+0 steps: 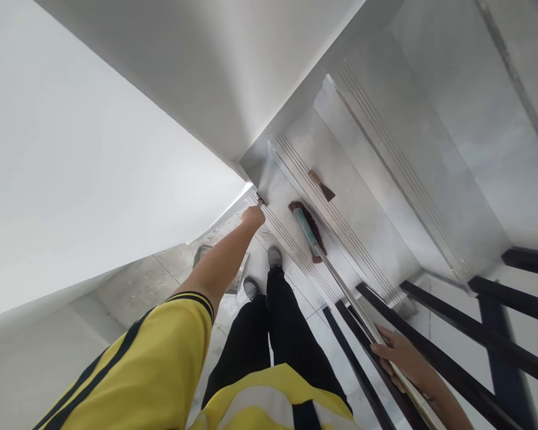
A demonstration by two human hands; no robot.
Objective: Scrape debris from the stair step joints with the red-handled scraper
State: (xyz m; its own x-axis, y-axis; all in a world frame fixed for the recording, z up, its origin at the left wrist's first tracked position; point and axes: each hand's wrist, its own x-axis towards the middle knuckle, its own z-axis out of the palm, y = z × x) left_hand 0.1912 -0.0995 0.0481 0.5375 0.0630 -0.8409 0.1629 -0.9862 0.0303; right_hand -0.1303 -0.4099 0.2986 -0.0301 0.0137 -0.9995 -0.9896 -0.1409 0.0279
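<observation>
My left hand reaches down to the inner corner of the lowest step, closed round the handle of what looks like a small brush. Its dark reddish end meets the step beside the wall; most of the tool is hidden by my fist. A long-handled broom leans diagonally, its green head and dark red bristles resting on the same step. Lower right, my right hand grips the broom's pale pole near the railing. One step higher lies a putty knife with a wooden handle, touched by neither hand.
Light, dusty stairs with grooved edges climb to the upper right. Dark railing bars run along the right side, close to the pole. A white wall borders the left. Behind my left forearm, a dustpan-like object is partly hidden on the tiled floor.
</observation>
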